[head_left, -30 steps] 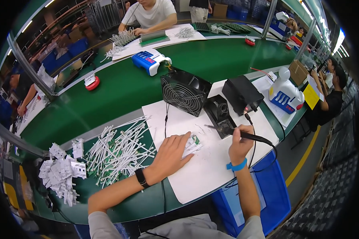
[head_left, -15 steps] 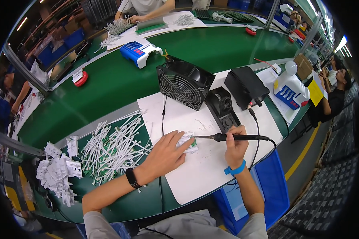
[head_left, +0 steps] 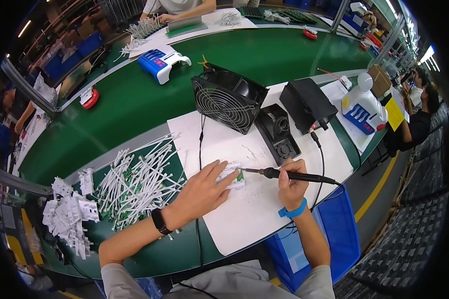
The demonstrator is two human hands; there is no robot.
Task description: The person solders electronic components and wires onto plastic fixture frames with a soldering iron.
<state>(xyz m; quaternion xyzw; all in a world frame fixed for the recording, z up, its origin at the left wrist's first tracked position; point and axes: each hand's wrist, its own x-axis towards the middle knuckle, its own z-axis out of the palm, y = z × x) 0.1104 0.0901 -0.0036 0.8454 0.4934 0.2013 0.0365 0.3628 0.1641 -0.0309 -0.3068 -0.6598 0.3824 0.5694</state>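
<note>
My left hand lies over a small white plastic part with a green circuit board in it, fingers stretched out and pressing it on the white paper sheet. My right hand is closed around the black handle of a soldering iron. Its metal tip points left and meets the board beside my left fingertips; whether it touches cannot be made out. Left of my left hand lies a heap of white cables with green boards. Beyond it is a pile of white plastic parts.
Behind the sheet stand a black fan, a soldering iron holder and a black power unit. The iron's cord loops at the right. A green conveyor carries a white-blue housing. A blue bin sits below the table edge.
The iron's handle has tilted slightly, its cord end lower, while the tip stays at the board. My left hand keeps its place on the part. The whole view has shifted a little.
</note>
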